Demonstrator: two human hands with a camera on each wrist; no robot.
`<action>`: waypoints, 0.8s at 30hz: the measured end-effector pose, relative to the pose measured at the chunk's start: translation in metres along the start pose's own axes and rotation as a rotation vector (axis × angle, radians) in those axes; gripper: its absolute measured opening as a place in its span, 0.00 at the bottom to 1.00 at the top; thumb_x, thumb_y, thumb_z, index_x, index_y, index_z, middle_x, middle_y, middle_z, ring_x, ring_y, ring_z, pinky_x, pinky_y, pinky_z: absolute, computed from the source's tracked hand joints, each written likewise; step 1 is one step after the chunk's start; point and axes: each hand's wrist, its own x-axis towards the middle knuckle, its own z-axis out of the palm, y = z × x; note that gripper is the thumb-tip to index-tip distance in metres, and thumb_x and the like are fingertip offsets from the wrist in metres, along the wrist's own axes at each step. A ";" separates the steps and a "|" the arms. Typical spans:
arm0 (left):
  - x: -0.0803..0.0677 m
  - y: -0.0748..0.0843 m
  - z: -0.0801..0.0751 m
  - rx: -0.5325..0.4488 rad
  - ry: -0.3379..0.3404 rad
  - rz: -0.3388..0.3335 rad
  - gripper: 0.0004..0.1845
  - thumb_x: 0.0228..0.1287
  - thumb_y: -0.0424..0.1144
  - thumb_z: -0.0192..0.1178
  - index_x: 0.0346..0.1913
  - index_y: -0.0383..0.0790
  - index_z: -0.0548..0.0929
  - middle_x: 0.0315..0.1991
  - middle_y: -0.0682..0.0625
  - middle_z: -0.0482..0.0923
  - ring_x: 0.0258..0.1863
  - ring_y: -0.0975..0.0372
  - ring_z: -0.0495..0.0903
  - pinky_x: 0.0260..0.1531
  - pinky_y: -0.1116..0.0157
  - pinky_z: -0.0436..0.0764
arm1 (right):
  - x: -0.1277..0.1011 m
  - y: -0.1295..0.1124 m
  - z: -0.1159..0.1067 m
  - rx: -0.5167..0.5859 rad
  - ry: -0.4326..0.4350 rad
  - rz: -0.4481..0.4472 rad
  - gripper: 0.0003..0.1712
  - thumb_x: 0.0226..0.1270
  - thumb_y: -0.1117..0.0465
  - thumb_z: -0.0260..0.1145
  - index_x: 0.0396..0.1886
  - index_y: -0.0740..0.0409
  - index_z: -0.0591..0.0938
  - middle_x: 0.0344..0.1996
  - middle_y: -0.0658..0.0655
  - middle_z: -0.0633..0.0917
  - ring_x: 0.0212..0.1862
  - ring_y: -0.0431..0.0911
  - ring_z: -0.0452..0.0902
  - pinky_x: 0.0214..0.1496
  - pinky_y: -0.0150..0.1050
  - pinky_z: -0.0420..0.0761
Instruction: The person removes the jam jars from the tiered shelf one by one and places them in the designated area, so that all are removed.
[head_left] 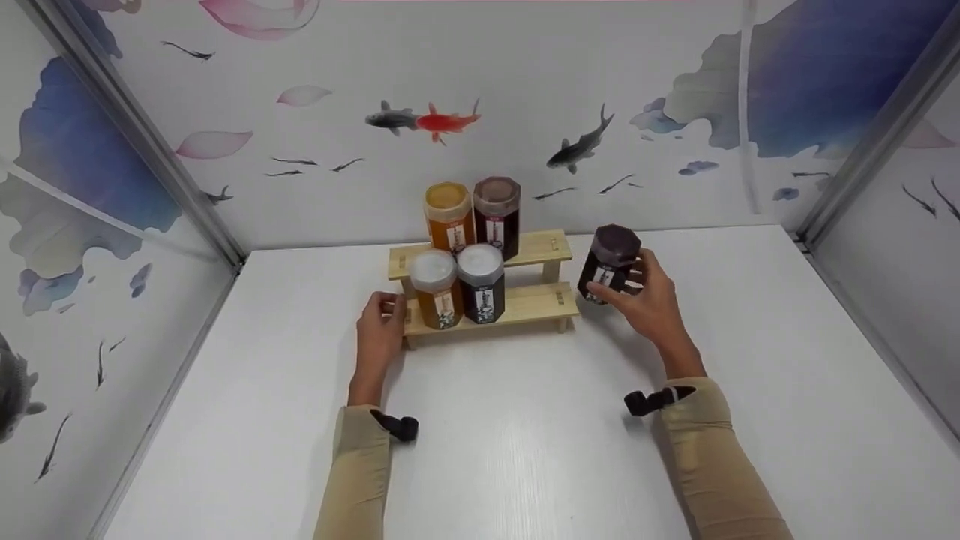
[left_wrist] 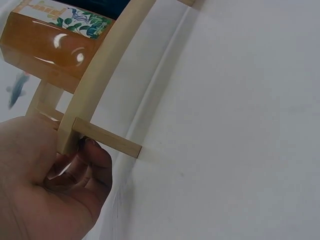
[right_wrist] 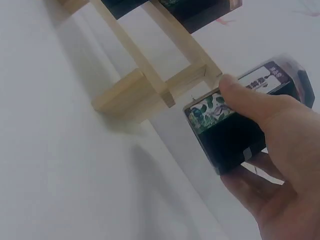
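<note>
A two-tier wooden rack (head_left: 534,302) stands on the table against the back wall. My left hand (head_left: 379,330) grips the left end of its lower shelf, fingers curled under the board in the left wrist view. With thumb and fingers, my right hand (head_left: 652,304) holds a dark jar (head_left: 616,251) just right of the rack, slightly tilted, its label facing me. On the lower shelf stand an amber jar (head_left: 437,296) and a dark jar (head_left: 484,296) with whitish lids. Behind them, an orange jar (head_left: 448,214) and a dark reddish jar (head_left: 499,214) stand on the upper shelf.
The white table (head_left: 495,450) reaches up to a back wall (head_left: 510,67) painted with fish and petals. Side panels with metal posts (head_left: 847,150) close off left and right. Both shelves have bare board to the right of their jars.
</note>
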 end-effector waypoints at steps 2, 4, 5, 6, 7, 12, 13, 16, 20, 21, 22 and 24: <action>0.000 -0.001 -0.001 -0.002 0.008 0.001 0.18 0.87 0.51 0.52 0.61 0.41 0.79 0.50 0.43 0.84 0.46 0.55 0.83 0.39 0.62 0.83 | 0.001 0.006 0.003 -0.028 -0.022 0.028 0.49 0.62 0.51 0.85 0.76 0.59 0.68 0.66 0.68 0.80 0.69 0.62 0.79 0.71 0.58 0.81; 0.000 -0.001 -0.001 -0.004 0.015 0.002 0.18 0.87 0.50 0.52 0.61 0.40 0.79 0.50 0.43 0.84 0.47 0.55 0.83 0.39 0.62 0.83 | 0.002 0.011 0.006 -0.077 -0.039 0.049 0.48 0.64 0.52 0.84 0.74 0.61 0.68 0.68 0.70 0.80 0.72 0.65 0.77 0.75 0.60 0.77; 0.000 -0.001 -0.001 -0.008 0.018 0.003 0.18 0.87 0.50 0.52 0.61 0.40 0.79 0.51 0.43 0.84 0.47 0.55 0.83 0.39 0.62 0.83 | 0.002 0.012 0.007 -0.101 -0.041 0.062 0.47 0.64 0.52 0.84 0.73 0.61 0.68 0.68 0.71 0.80 0.72 0.65 0.77 0.76 0.61 0.75; 0.000 -0.002 0.000 -0.010 0.017 0.004 0.18 0.87 0.51 0.52 0.61 0.40 0.79 0.51 0.43 0.84 0.47 0.55 0.83 0.40 0.62 0.83 | 0.003 0.013 0.008 -0.122 -0.038 0.075 0.46 0.65 0.52 0.84 0.73 0.62 0.69 0.67 0.71 0.81 0.72 0.65 0.77 0.77 0.62 0.74; 0.000 -0.002 0.000 -0.012 0.014 0.004 0.18 0.87 0.51 0.52 0.62 0.40 0.79 0.51 0.43 0.83 0.47 0.55 0.83 0.40 0.62 0.83 | 0.004 0.014 0.009 -0.139 -0.032 0.085 0.45 0.65 0.52 0.83 0.72 0.63 0.69 0.67 0.72 0.81 0.72 0.65 0.77 0.77 0.62 0.74; -0.001 -0.002 0.001 -0.011 0.005 -0.008 0.18 0.88 0.51 0.52 0.62 0.41 0.78 0.52 0.43 0.83 0.47 0.55 0.82 0.41 0.62 0.83 | 0.015 0.014 0.008 -0.170 -0.047 0.130 0.44 0.68 0.49 0.81 0.73 0.63 0.71 0.67 0.71 0.82 0.71 0.64 0.79 0.74 0.62 0.76; -0.001 -0.002 0.000 -0.011 0.007 -0.012 0.18 0.88 0.51 0.52 0.62 0.42 0.78 0.52 0.43 0.83 0.47 0.55 0.82 0.41 0.62 0.83 | 0.019 0.014 0.008 -0.172 -0.063 0.129 0.45 0.68 0.48 0.81 0.74 0.63 0.71 0.67 0.71 0.82 0.71 0.64 0.79 0.74 0.61 0.77; 0.000 -0.002 -0.003 -0.013 0.015 -0.013 0.17 0.88 0.51 0.52 0.62 0.42 0.78 0.52 0.43 0.82 0.47 0.55 0.81 0.40 0.61 0.83 | 0.033 0.014 0.010 -0.169 -0.114 0.130 0.46 0.69 0.46 0.80 0.75 0.63 0.71 0.69 0.71 0.82 0.73 0.64 0.78 0.76 0.61 0.75; 0.002 -0.001 -0.003 -0.024 0.007 -0.010 0.18 0.88 0.52 0.51 0.62 0.42 0.78 0.52 0.43 0.82 0.48 0.55 0.81 0.39 0.61 0.84 | 0.050 0.015 0.012 -0.163 -0.168 0.136 0.45 0.70 0.46 0.79 0.76 0.63 0.70 0.71 0.71 0.80 0.75 0.64 0.75 0.79 0.59 0.73; 0.001 -0.001 -0.002 -0.028 0.007 -0.008 0.18 0.87 0.52 0.51 0.62 0.42 0.78 0.52 0.43 0.82 0.47 0.55 0.81 0.39 0.61 0.84 | 0.053 0.016 0.012 -0.158 -0.182 0.135 0.45 0.71 0.46 0.78 0.77 0.63 0.70 0.72 0.71 0.79 0.76 0.64 0.75 0.79 0.59 0.73; 0.001 -0.001 -0.001 -0.031 0.005 -0.010 0.18 0.87 0.52 0.51 0.62 0.42 0.78 0.52 0.43 0.82 0.47 0.55 0.82 0.38 0.61 0.84 | 0.054 0.017 0.011 -0.155 -0.193 0.132 0.45 0.72 0.46 0.78 0.78 0.62 0.70 0.73 0.70 0.79 0.77 0.64 0.74 0.80 0.59 0.72; 0.000 0.000 0.003 -0.037 0.002 -0.010 0.18 0.87 0.52 0.52 0.62 0.43 0.78 0.51 0.44 0.82 0.46 0.55 0.82 0.38 0.61 0.85 | 0.057 0.021 0.009 -0.156 -0.214 0.121 0.46 0.73 0.46 0.77 0.79 0.62 0.69 0.74 0.70 0.78 0.78 0.64 0.73 0.81 0.60 0.70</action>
